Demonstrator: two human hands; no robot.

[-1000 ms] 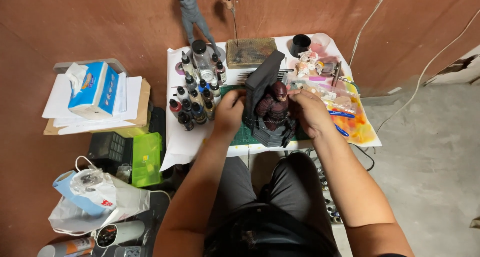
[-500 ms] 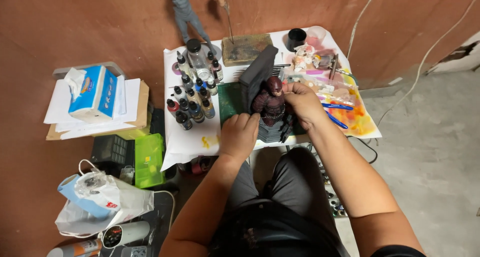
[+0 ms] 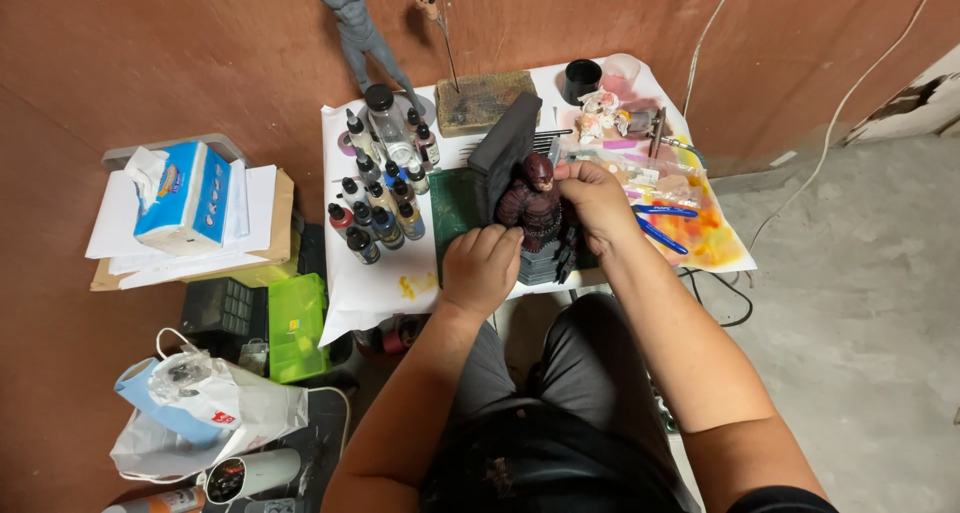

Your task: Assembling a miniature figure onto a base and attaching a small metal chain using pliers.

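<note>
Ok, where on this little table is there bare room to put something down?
Bare white paper lies between the paint bottles and the table's near edge, beside the left hand. The right side, around the blue pens, is crowded.

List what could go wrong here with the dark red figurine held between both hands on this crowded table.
1. The left hand sits at the table's front edge beside the dark red figurine; a slip might drop it to the floor.
2. The paint bottles stand crowded just left of that hand, so a sideways elbow or wrist move could topple them.
3. The right hand works next to the blue-handled tool and might knock it off.
</note>
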